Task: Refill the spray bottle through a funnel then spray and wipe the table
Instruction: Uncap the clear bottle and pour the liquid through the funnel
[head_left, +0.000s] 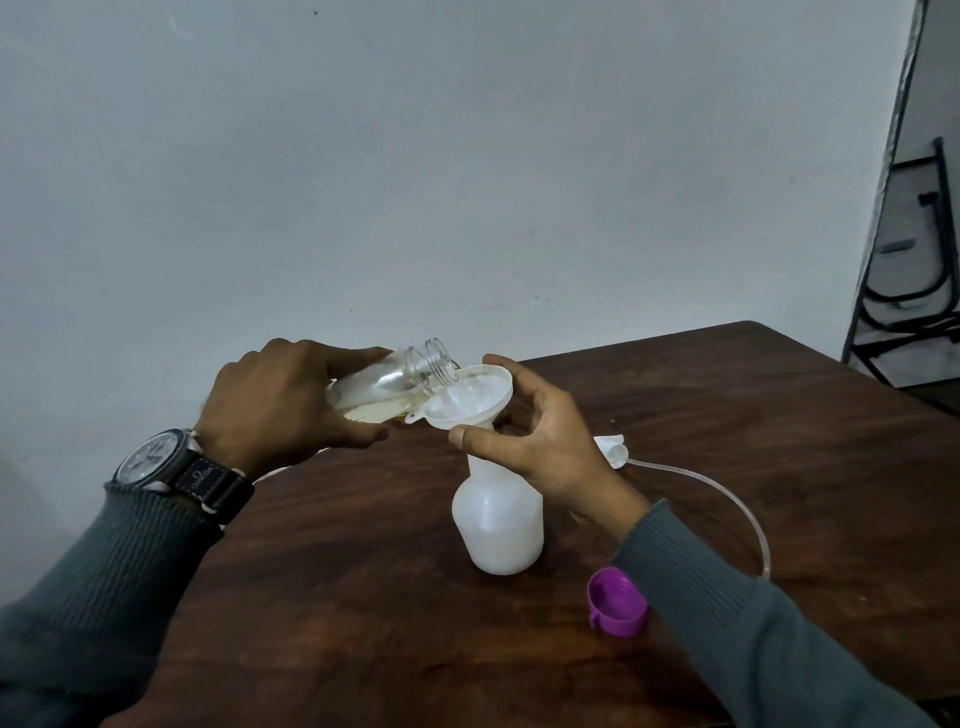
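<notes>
A white spray bottle (497, 519) stands upright on the dark wooden table (363, 597) with its head off. A white funnel (470, 397) sits in its neck, and my right hand (540, 441) grips the funnel's rim. My left hand (280, 400) holds a clear plastic bottle (400, 382) tipped almost level, its open mouth over the funnel. Pale liquid lies in the clear bottle's lower side. The spray head (613, 449) with its long clear tube (727, 499) lies on the table to the right, partly behind my right hand.
A purple cap (617, 601) lies open side up near my right forearm. A pale wall stands just beyond the table's far edge. Black metal chair frames (919, 291) are stacked at the far right, past the table's corner.
</notes>
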